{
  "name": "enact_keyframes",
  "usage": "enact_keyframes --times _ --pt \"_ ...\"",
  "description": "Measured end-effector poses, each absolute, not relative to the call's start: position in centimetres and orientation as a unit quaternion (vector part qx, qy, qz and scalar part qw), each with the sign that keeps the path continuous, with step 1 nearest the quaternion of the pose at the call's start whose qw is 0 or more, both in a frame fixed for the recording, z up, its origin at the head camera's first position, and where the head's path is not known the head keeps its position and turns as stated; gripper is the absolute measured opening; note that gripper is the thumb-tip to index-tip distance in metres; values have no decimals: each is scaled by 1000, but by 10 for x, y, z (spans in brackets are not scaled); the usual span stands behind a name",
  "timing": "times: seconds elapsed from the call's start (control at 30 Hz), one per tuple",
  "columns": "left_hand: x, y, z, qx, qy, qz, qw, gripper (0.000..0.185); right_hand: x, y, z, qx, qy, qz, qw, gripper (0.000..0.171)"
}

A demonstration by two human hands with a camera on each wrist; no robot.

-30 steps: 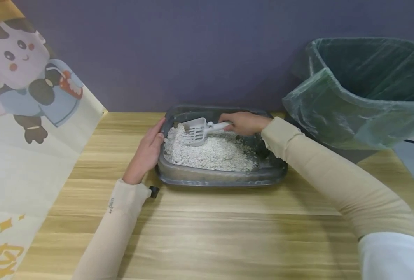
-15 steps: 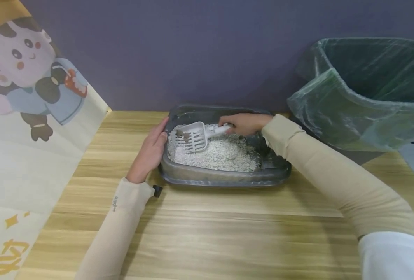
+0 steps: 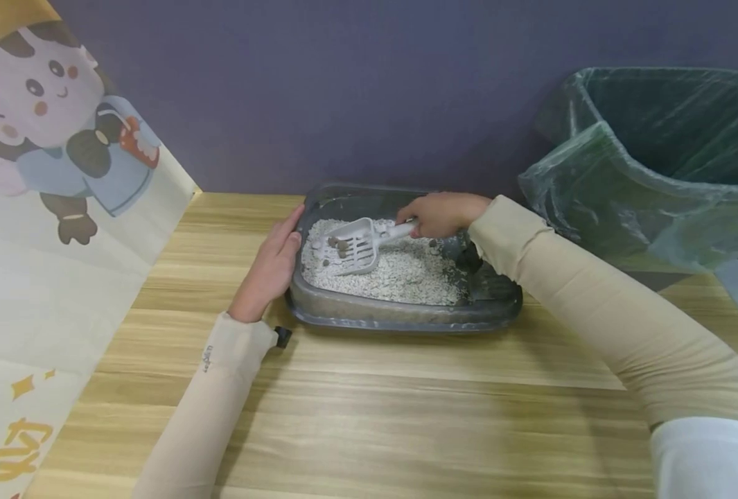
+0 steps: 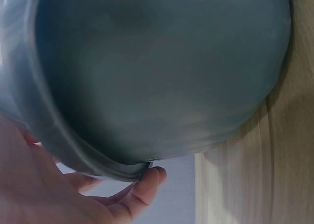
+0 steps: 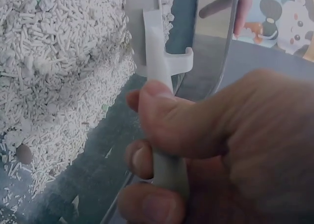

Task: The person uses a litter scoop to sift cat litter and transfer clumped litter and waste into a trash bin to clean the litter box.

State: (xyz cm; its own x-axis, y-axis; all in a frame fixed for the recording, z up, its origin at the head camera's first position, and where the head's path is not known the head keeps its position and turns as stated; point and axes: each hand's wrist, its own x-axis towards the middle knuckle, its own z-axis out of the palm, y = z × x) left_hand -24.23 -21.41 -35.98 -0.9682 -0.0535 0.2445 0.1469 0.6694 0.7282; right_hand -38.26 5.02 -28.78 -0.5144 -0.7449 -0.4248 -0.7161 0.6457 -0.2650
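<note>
A grey litter box filled partly with pale pellet litter stands on the table against the wall. My left hand holds its left rim; in the left wrist view, fingers curl at the edge of the rim. My right hand grips the handle of a white slotted litter scoop, thumb along the top in the right wrist view. The scoop lies over the litter at the left, its head pointing left. Several brown clumps sit on its slots.
A bin lined with a translucent green bag stands right of the box, behind the right forearm. A purple-grey wall rises behind. The wooden table extends in front, and a cartoon-printed panel stands at the left.
The scoop has come up out of the litter and levelled, then moved slightly right, with brown clumps now showing on it. The left hand stays at the rim; the view has shifted a little.
</note>
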Motion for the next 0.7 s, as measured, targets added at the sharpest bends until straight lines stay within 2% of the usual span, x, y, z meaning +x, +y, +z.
enact_keyframes --times 0.27,0.57,0.7 --pt "-244 -215 -361 -25 -904 -408 127 49 -365 43 -293 -430 857 -10 285 44" --pt "-244 -214 -359 -21 -903 -410 127 49 -366 46 -304 -450 813 -21 370 29" --pt "-245 -216 -361 -19 -903 -411 124 49 -371 53 -295 -447 820 -26 357 29"
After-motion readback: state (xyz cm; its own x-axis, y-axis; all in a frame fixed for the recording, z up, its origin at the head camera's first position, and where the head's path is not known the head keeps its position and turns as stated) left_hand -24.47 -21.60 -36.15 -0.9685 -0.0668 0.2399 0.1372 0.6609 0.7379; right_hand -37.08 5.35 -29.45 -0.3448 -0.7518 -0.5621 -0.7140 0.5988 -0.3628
